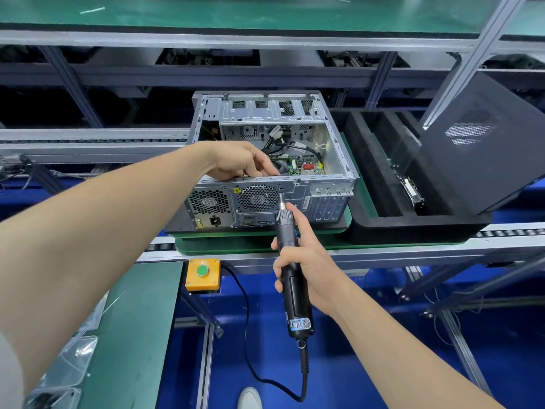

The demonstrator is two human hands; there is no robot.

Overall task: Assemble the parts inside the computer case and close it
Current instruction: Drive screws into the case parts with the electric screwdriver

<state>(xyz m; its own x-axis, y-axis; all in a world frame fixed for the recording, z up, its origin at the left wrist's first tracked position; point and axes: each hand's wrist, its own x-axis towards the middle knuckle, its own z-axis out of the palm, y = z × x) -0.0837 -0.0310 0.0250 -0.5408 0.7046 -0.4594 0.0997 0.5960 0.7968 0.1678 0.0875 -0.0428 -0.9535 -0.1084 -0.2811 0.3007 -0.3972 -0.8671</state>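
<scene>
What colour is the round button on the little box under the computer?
Green. The button sits on a yellow box, clearest in the head view.

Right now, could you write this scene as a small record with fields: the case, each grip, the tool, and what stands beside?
case: computer case, top open, on a green pallet, rear panel toward the person
left grip: bare hand at the rear top rim, fingers reaching inside; what they hold cannot be told
right grip: bare hand holding the electric screwdriver
tool tip: bit at the rear panel, beside the fan grille
beside: side panel tilted up over a black foam tray, right of the case
</scene>
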